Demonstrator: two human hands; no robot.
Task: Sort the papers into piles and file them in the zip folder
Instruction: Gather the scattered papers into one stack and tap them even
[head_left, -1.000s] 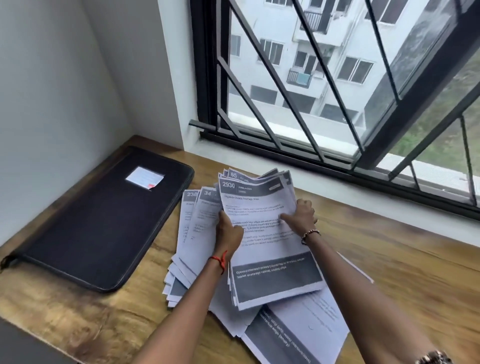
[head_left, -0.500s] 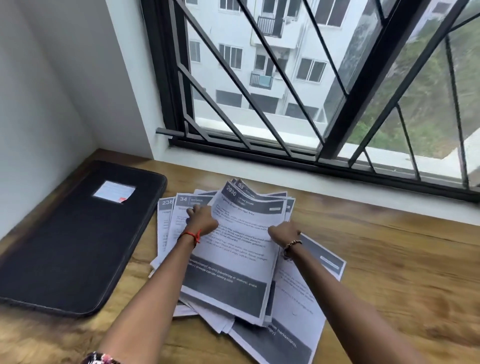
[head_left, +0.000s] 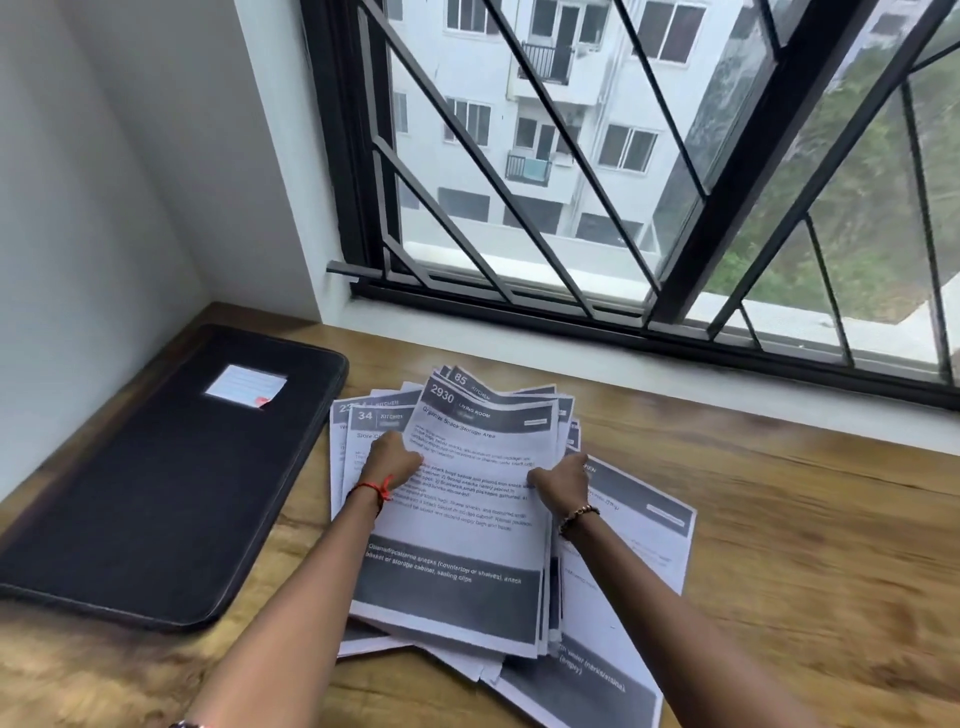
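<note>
Have lowered the gripped stack (head_left: 467, 535) onto loose sheets (head_left: 644, 525), left hand (head_left: 395, 460) and right hand (head_left: 563, 480) clamping its sides; still to sort, then fill zip folder (head_left: 171, 467) at nine o'clock.

The black zip folder (head_left: 156, 483) lay flat and closed at the left of the wooden desk (head_left: 779, 545), a white label (head_left: 245, 388) near its far end. Just right of it, the printed papers (head_left: 467, 519) formed a loose, fanned heap, numbered 2930 on top, lower sheets seemingly splayed rightward.
</note>
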